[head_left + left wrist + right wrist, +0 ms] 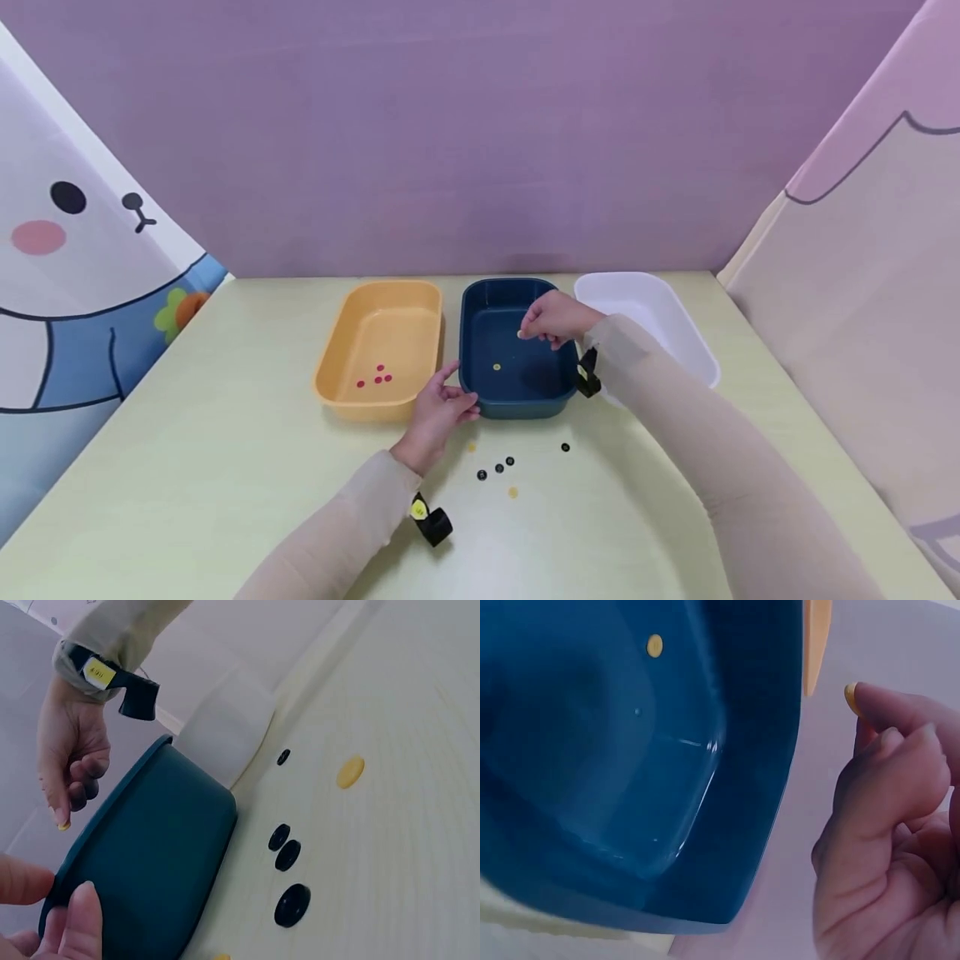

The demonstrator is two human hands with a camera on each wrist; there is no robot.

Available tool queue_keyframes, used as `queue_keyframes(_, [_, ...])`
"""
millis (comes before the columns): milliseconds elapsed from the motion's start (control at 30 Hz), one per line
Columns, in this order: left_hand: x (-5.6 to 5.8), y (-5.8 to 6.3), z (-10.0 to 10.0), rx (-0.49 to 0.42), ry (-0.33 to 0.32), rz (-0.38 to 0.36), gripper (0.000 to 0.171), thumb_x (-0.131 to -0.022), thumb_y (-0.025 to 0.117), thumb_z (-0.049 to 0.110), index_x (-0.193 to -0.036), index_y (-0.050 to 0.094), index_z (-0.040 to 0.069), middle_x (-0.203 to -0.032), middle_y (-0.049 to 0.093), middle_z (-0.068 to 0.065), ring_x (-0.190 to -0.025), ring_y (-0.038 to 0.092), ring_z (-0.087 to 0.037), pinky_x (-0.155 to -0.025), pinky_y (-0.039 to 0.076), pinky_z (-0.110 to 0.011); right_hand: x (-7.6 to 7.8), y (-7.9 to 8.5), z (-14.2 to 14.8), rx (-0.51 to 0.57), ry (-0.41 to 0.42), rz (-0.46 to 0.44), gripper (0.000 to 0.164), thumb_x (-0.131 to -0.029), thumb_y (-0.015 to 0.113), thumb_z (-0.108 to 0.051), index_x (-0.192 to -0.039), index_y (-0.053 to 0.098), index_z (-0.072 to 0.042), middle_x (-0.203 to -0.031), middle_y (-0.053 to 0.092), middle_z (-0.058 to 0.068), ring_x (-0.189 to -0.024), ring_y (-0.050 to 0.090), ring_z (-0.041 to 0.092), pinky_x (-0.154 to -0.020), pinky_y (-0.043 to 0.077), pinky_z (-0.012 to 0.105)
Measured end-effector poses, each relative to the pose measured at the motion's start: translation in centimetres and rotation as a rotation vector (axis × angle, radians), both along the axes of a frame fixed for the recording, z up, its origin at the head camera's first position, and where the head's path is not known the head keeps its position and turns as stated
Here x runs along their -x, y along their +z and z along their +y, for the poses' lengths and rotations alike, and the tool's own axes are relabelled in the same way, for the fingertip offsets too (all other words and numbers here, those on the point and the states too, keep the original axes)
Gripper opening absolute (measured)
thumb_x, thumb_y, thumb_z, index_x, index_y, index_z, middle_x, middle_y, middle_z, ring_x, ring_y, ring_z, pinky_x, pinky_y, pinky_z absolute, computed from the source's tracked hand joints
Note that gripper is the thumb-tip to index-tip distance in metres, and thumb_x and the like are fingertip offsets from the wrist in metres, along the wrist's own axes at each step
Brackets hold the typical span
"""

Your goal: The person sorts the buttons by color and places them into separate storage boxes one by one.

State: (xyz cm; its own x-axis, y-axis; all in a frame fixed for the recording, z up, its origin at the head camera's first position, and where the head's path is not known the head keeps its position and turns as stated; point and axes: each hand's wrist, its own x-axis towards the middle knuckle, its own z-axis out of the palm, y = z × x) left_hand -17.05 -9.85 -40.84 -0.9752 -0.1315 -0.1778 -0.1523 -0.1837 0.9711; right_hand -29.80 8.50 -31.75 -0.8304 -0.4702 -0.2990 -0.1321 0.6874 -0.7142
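Observation:
Above the dark blue tray (517, 410), my right hand (558, 317) pinches a small yellow button (850, 699) between thumb and fingertip. Another yellow button (497, 367) lies on the floor of that tray. My left hand (438, 414) holds the tray's near left corner, with thumb and fingers right at the rim in the left wrist view. On the table before the tray lie several black buttons (292, 905) and two yellow buttons, one (513, 492) farther out and one (471, 447) close to my left wrist.
To the left stands an orange-yellow tray (382, 410) with several red buttons (378, 380) in it. A white tray (667, 321) is on the right, partly covered by my right forearm. A purple cloth wall (480, 142) rises behind the trays.

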Motion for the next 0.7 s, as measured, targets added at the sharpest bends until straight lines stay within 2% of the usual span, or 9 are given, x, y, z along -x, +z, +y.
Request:
queue_keyframes(233, [0.2, 0.0, -0.2, 0.024, -0.024, -0.015, 0.061, -0.09, 0.056, -0.011, -0.146, 0.033, 0.0, -0.071, 0.055, -0.004, -0.056, 0.058, -0.01, -0.059, 0.055, -0.021, 1.6, -0.3, -0.9, -0.003, -0.038, -0.009, 0.022, -0.092, 0.064, -0.011, -0.105, 0.067, 0.007, -0.057, 0.045, -0.001, -0.048, 0.04, 0.009, -0.05, 0.047, 0.021])
queue_keyframes(400, [0.2, -0.2, 0.2, -0.014, -0.028, 0.01, 0.063, -0.089, 0.055, -0.014, -0.146, 0.032, -0.002, -0.074, 0.052, -0.006, -0.057, 0.058, -0.01, -0.06, 0.055, -0.021, 2.5, -0.9, -1.3, -0.022, -0.039, -0.018, 0.02, -0.091, 0.065, -0.011, -0.102, 0.069, 0.005, -0.055, 0.044, -0.001, -0.046, 0.04, 0.009, -0.049, 0.048, 0.022])
queue_keyframes(700, [-0.1, -0.5, 0.8, -0.025, 0.006, -0.009, 0.061, -0.089, 0.053, -0.016, -0.145, 0.034, -0.001, -0.082, 0.045, -0.007, -0.066, 0.059, -0.012, -0.066, 0.056, -0.021, 2.7, -1.9, -2.0, -0.078, -0.057, -0.033, 0.016, -0.09, 0.066, -0.011, -0.095, 0.068, 0.004, -0.055, 0.044, -0.001, -0.045, 0.04, 0.009, -0.048, 0.047, 0.021])
